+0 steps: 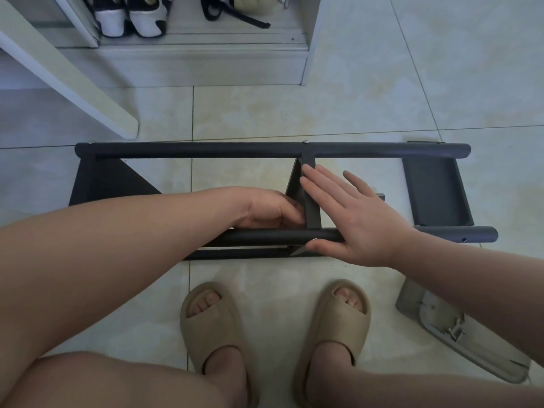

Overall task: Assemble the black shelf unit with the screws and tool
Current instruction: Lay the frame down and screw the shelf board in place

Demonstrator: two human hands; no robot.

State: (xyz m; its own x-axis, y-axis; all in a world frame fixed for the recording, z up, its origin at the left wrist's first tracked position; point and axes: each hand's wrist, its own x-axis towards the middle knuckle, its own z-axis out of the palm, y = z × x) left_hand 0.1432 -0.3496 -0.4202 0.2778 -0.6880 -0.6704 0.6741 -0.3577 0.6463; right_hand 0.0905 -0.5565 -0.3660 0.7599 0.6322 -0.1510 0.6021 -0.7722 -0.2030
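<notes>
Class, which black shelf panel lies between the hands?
The middle panel, flanked by left hand and right hand; left panel and right panel sit at the ends.

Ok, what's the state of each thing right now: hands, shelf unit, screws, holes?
black shelf unit: lying on its side on the floor, partly assembled.
middle shelf: set between both poles.
near-pole screw: seated at the middle shelf.
near-pole end hole: empty, no screw.
right hand: flat, fingers straight on the middle shelf.
left hand: fingers curled beside the middle shelf; any hold hidden.
grey case: on the floor; open or closed unclear.
</notes>
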